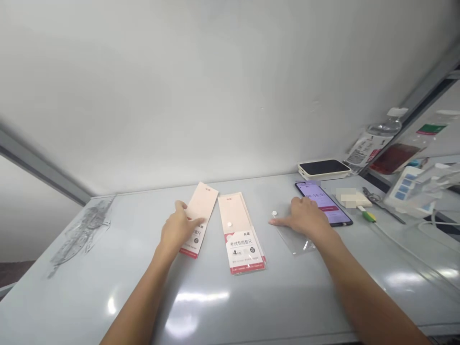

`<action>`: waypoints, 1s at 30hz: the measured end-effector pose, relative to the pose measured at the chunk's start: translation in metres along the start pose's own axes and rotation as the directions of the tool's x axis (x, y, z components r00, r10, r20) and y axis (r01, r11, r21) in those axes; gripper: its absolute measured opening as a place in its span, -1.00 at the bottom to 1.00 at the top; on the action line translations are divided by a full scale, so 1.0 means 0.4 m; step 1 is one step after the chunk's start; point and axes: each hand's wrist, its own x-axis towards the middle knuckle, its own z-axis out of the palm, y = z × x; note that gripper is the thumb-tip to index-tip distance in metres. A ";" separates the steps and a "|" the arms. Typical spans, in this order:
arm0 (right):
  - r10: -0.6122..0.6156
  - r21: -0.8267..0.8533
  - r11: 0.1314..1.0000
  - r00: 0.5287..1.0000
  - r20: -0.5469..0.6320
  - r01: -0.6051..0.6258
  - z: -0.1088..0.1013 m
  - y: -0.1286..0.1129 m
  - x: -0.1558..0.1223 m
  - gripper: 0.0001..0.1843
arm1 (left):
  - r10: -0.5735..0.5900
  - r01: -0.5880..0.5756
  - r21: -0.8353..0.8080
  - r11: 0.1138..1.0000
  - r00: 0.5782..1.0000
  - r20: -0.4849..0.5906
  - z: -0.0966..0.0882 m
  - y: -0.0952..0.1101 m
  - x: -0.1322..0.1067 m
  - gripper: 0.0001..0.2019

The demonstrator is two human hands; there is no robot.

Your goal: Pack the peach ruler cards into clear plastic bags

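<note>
Now, hands: apart.
Left hand: gripping a peach ruler packet by its edge.
Right hand: flat on a clear plastic bag, over a smartphone.
Between: second ruler packet.

A peach card sleeve ends in a white panel with a red lower edge. A stacked pile of matching card sleeves repeats those peach, white and red bands, with black print. A clear plastic bag looks colourless. A black-framed phone glows lilac-purple with a pink bar. A cream-edged phone shows a black face. The glossy pale grey surface carries a darker grey sketched pattern at its left.
</note>
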 end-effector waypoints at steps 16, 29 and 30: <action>-0.219 0.772 0.554 0.949 -0.228 0.313 -0.025 -0.059 -0.044 -0.67 | 0.362 -0.254 -0.817 0.517 0.930 -0.060 0.066 0.066 -0.078 -0.44; -0.284 0.684 0.423 0.804 -0.523 0.594 -0.025 -0.118 -0.137 -0.77 | 0.398 -0.320 -0.690 0.650 0.916 -0.051 0.106 0.075 -0.142 -0.45; -0.298 0.693 0.403 0.801 -0.519 0.598 -0.026 -0.117 -0.139 -0.77 | 0.383 -0.310 -0.688 0.657 0.922 -0.050 0.104 0.075 -0.138 -0.45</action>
